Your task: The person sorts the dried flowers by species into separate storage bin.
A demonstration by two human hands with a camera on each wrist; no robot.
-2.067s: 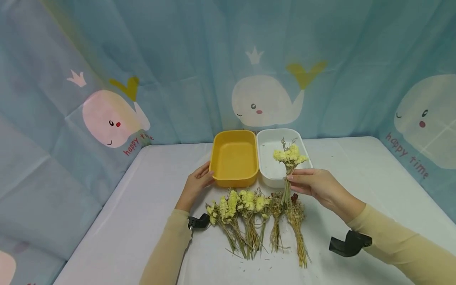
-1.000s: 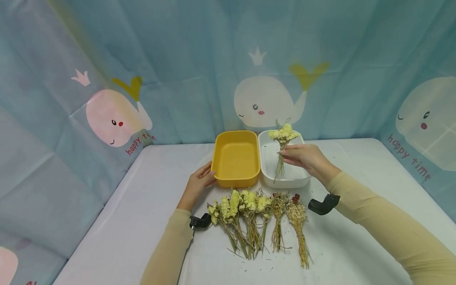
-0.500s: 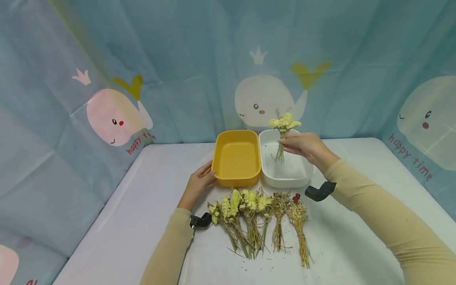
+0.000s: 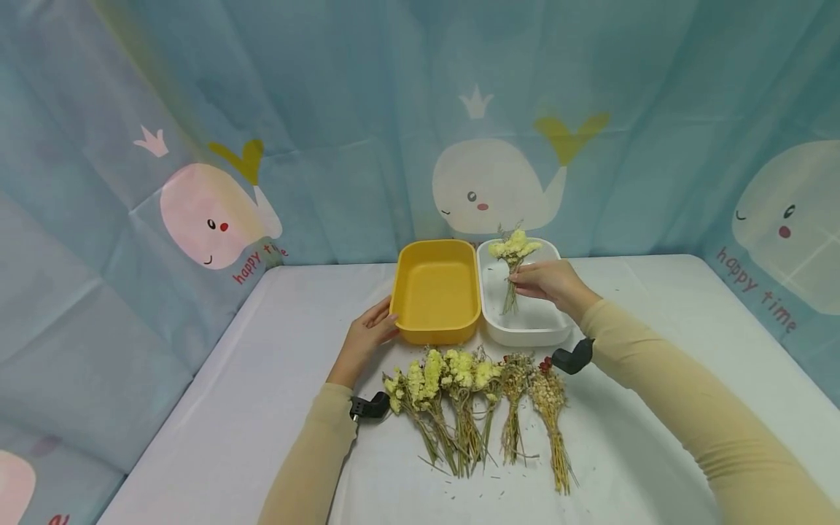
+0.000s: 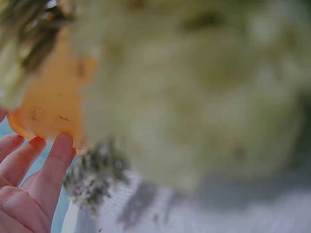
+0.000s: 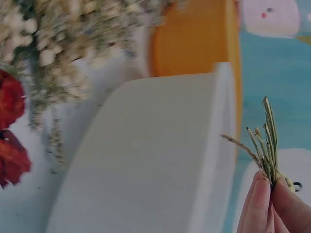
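Observation:
My right hand pinches the stems of a small bunch of dried yellow flowers over the white tub. The bunch is upright, flower heads at the top. In the right wrist view the cut stem ends stick out past the thumb and fingertips. My left hand rests its extended fingers against the left front side of the yellow tub. In the left wrist view those fingers touch the tub wall, and blurred yellow flowers hide much of the scene.
In front of the tubs lie several bunches of dried yellow flowers. Right of them lie a bunch of dried flowers and a pale bunch with red blooms. Stem bits are scattered on the white cloth. A blue whale-print curtain stands behind.
My right hand has carried the flower bunch from the white tub's front edge to above its inside, then lower and slightly left. My left hand has stayed at the yellow tub.

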